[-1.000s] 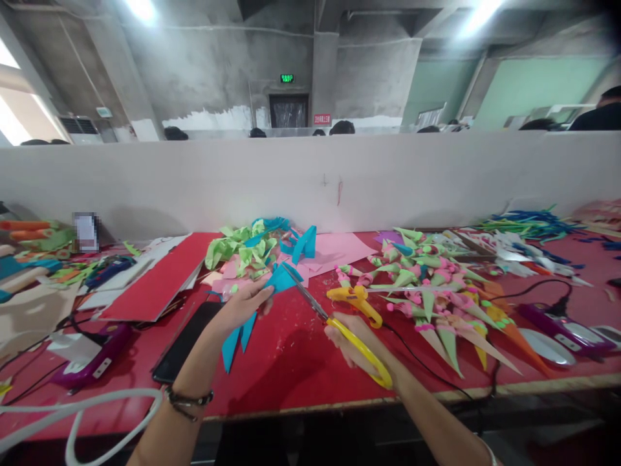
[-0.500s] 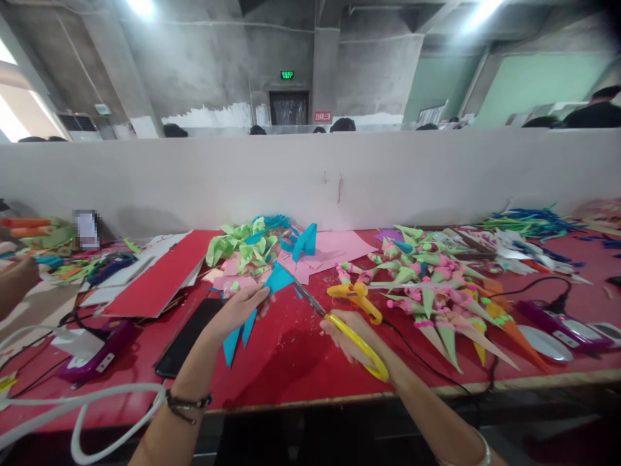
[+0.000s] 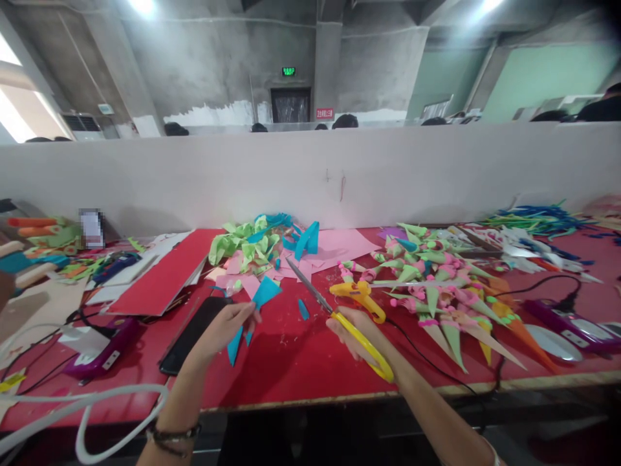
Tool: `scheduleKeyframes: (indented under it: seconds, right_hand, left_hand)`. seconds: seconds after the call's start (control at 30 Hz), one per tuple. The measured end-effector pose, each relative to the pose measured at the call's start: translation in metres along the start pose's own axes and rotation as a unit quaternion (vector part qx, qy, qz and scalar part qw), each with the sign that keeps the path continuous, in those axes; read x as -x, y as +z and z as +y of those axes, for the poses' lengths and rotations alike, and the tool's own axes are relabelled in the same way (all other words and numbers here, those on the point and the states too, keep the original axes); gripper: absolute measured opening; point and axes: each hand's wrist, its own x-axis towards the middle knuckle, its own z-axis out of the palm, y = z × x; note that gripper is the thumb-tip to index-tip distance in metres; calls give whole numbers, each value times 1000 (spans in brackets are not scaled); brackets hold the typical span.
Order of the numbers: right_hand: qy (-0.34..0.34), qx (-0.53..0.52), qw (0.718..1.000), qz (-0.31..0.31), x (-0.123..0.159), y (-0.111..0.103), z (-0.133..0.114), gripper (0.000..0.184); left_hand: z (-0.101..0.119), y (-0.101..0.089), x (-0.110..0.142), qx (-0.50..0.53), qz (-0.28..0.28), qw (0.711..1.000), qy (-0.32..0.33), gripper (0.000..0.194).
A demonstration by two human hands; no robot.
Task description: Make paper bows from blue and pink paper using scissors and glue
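Note:
My left hand pinches a blue piece of paper or felt by its lower edge, above the red table. More blue pointed ends show below the fingers. My right hand is closed around yellow-handled scissors; their blades look closed and point up and left, apart from the blue piece. A small blue scrap lies between the two hands. Just beyond my right hand is a yellow glue gun.
Many small paper cones are heaped on the right. Green crumpled scraps lie at the back. A black phone is left of my left hand. Purple power strips sit at both sides. Another person's hand is at far left.
My left hand has drawn the blue piece left and down, away from the scissors. The blades have closed, and a small blue scrap now lies on the table.

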Motion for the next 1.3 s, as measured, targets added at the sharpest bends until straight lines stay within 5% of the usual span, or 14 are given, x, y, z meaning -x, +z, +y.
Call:
scheduleKeyframes:
  seconds: [0.17,0.3,0.67,0.8,0.87,0.97,1.03,1.2,1.3]
  right_hand:
    - [-16,55,998,-22,7,-1,-7,36]
    - [-23,55,998,-26,8,-2,-6,34]
    - [-18,55,998,-1,9,-7,17,30]
    - [-21,53,998,30,7,-9,25,30]
    - [-2,47,998,38,8,-8,26,31]
    - [22,40,998,32,12,-7,24,32]
    - [9,58,997,48,15,-7,23,31]
    - [-21,127,987,100,21,-9,26,26]
    - [-4,137,985,106,23,-9,26,22]
  left_hand:
    - [-32,5,10,-111,100,988,-41,45]
    - [-45,10,19,-190,122,970,-86,45]
    - [-31,8,34,-391,123,887,-211,52]
    - [-22,7,38,-496,210,827,-160,37]
    - [-22,13,32,-493,226,834,-102,37]
    - [-23,33,14,-439,126,889,-32,39]
    - [-22,52,-3,-424,83,901,26,42]
    - [-15,91,-42,-469,26,879,81,54]
    - [-14,97,-53,-501,-28,861,77,40]
